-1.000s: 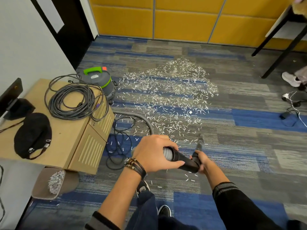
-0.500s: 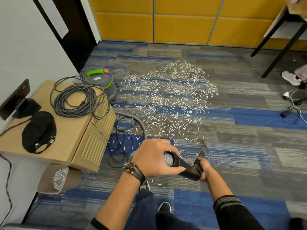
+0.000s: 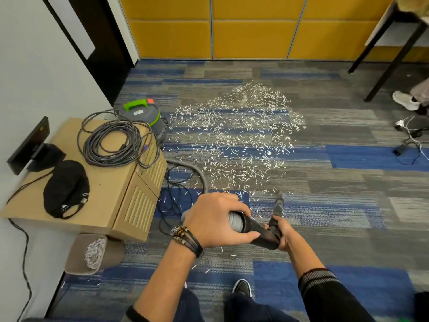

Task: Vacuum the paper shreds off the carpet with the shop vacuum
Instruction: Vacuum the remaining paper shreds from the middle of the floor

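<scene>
White paper shreds [image 3: 236, 140] lie scattered over the blue and grey carpet [image 3: 336, 194] ahead of me. A grey shop vacuum [image 3: 145, 117] with a green handle stands at the left, behind the wooden cabinet. Its grey hose [image 3: 197, 173] curves across the floor to my hands. My left hand [image 3: 216, 220] grips the ribbed hose end where it joins the black handle [image 3: 257, 231]. My right hand [image 3: 282, 231] grips the black handle's front, under the narrow nozzle [image 3: 278, 204]. The nozzle points down at the near edge of the shreds.
A low wooden cabinet [image 3: 111, 196] at the left carries a coiled cable [image 3: 113, 140] and a black cap [image 3: 66, 188]. A bin with shreds [image 3: 95, 253] lies under it. Loose cords [image 3: 176, 194] lie on the carpet. Table legs [image 3: 392, 56], a person's shoe [image 3: 405, 101] and cables are at the right.
The view has shifted slightly and the hands with the nozzle sit a little further forward, toward the shreds. Both hands keep their hold.
</scene>
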`<state>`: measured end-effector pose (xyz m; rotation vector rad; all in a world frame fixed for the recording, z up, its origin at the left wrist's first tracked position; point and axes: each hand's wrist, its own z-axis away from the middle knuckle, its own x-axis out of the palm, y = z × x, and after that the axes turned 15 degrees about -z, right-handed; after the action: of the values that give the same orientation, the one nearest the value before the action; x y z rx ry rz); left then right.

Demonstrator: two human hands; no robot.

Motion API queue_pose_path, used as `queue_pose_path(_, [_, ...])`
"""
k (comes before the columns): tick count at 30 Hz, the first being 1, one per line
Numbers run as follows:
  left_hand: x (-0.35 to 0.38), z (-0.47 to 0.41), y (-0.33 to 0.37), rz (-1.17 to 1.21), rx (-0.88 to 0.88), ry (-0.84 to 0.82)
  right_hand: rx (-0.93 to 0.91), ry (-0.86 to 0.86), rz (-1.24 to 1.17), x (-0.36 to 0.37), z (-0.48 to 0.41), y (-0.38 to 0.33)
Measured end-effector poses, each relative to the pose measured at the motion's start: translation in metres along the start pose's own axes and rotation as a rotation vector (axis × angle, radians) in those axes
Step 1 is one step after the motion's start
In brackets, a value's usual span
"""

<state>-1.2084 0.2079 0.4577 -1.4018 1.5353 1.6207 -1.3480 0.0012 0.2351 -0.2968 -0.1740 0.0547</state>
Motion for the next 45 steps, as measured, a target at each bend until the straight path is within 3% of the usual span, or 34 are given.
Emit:
queue_pose_path(9, [-0.058,0.044,-0.092,-0.033,-0.032,0.002,-0.014,-0.044,0.080,0.096,0.013,0.070])
queue_pose_path(19, [-0.070,0.070,-0.147,0.042,0.058,-0.069,-0.043,0.112,0.101,0.098,0.017,0.121])
queue_pose_path(26, [-0.099,0.062,-0.190,0.024,0.052,-0.041,-0.059,0.081,0.071,0.157,0.018,0.134])
queue_pose_path(33, [-0.115,0.031,-0.174,0.006,0.139,-0.019,-0.001,0.034,-0.042,0.157,0.014,0.123])
queue_pose_path(36, [-0.127,0.013,-0.173,-0.001,0.145,0.043,-0.043,0.013,0.012,0.170,0.009,0.108])
queue_pose_path(41, [-0.145,-0.001,-0.178,0.003,0.149,0.093,0.042,-0.090,-0.017,0.217,0.019,0.099])
queue_pose_path(45, [-0.151,-0.006,-0.182,0.075,0.138,0.094,0.011,-0.073,-0.014,0.203,-0.010,0.108])
